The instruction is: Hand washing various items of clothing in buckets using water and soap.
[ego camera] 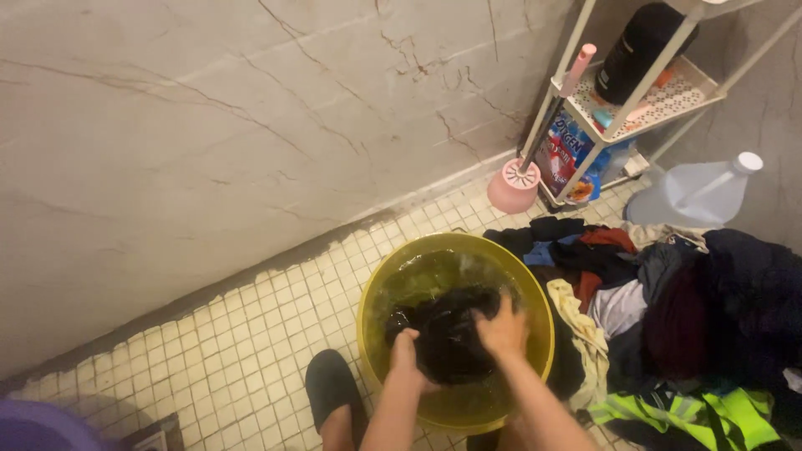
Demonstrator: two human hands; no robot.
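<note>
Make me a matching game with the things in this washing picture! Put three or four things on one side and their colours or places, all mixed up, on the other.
Things:
1. basin
2. dark garment
3. toilet brush holder
4. big plastic jug

Colours and places:
A. pink, on the floor beside the white rack
B. yellow, see-through, with water in it
C. pale bluish with a white cap, lying on its side by the rack
D. wet, in the water, gripped by the left hand and the right hand

Pairs: 1-B, 2-D, 3-A, 4-C
</note>
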